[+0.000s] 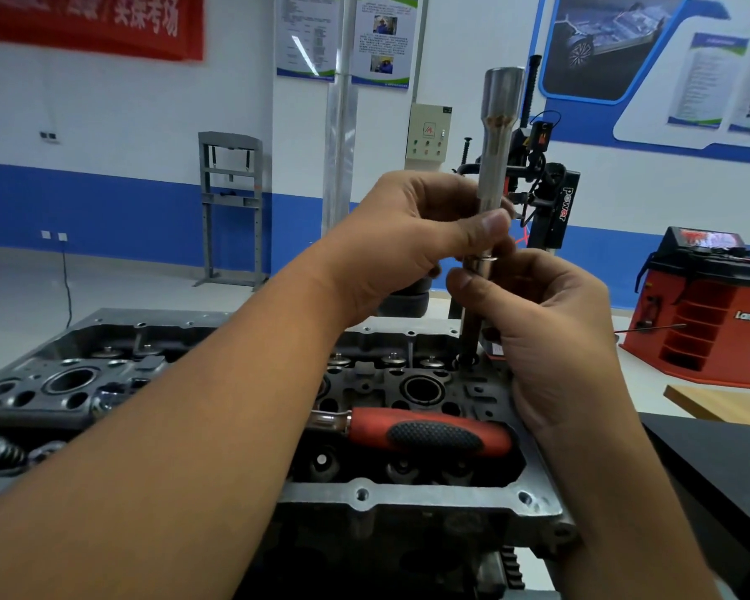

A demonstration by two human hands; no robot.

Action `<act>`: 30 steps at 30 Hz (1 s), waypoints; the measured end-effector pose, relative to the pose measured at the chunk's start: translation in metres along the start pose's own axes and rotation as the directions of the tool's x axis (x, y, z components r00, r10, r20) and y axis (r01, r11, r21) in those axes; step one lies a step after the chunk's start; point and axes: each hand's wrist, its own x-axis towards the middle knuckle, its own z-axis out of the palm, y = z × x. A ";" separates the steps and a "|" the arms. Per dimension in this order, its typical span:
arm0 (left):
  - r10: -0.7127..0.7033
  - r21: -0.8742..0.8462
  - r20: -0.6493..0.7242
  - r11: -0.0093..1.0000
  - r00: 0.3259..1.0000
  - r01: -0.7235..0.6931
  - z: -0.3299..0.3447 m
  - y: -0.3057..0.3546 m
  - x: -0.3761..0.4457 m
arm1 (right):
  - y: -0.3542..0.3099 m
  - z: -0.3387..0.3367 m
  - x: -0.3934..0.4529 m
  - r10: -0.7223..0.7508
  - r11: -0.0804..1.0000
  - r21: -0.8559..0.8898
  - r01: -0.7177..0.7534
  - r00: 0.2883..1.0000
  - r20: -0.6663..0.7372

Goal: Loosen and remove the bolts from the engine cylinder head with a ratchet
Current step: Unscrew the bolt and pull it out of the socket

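Note:
The engine cylinder head (pixel 408 495) lies in front of me, dark inside with a grey rim. A long silver socket extension (pixel 496 136) stands upright over a hole at the head's far right. My left hand (pixel 408 249) grips its shaft between thumb and fingers. Just below, my right hand (pixel 550 322) pinches the thinner dark shaft, which may be a bolt (pixel 470 326), with a washer near my fingertips. The ratchet (pixel 429 430), with its red and black handle, rests across the head, untouched.
A red wheel balancer (pixel 706 305) stands at the right, a black tyre machine (pixel 546 201) behind the hands, and a grey press frame (pixel 230 205) by the wall. A wooden tabletop corner (pixel 719 402) and a black surface (pixel 711 469) sit at right.

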 end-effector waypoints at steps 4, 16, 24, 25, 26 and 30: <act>-0.013 -0.007 0.079 1.000 0.997 0.014 0.001 0.000 0.000 | -0.001 0.000 0.000 0.000 0.994 0.106 -0.002 1.000 0.024; -0.052 -0.006 0.032 0.999 0.998 0.052 0.001 0.002 0.000 | 0.007 -0.004 0.005 0.000 1.000 -0.028 0.002 0.996 0.086; -0.001 0.018 -0.118 1.000 0.993 0.003 0.001 0.000 0.001 | 0.010 -0.007 0.008 -0.006 1.000 0.006 0.006 0.998 0.068; -0.014 0.016 -0.107 1.000 0.994 0.016 0.001 0.000 0.001 | 0.012 -0.007 0.008 -0.013 1.000 -0.014 0.014 0.997 0.074; -0.031 0.013 -0.085 0.999 0.996 0.032 0.002 0.001 0.001 | 0.012 -0.007 0.008 -0.009 0.999 -0.033 0.012 0.995 0.098; -0.032 -0.053 -0.041 0.998 0.999 0.030 0.004 0.003 0.001 | 0.011 -0.005 0.009 0.049 0.999 -0.012 -0.048 0.991 0.126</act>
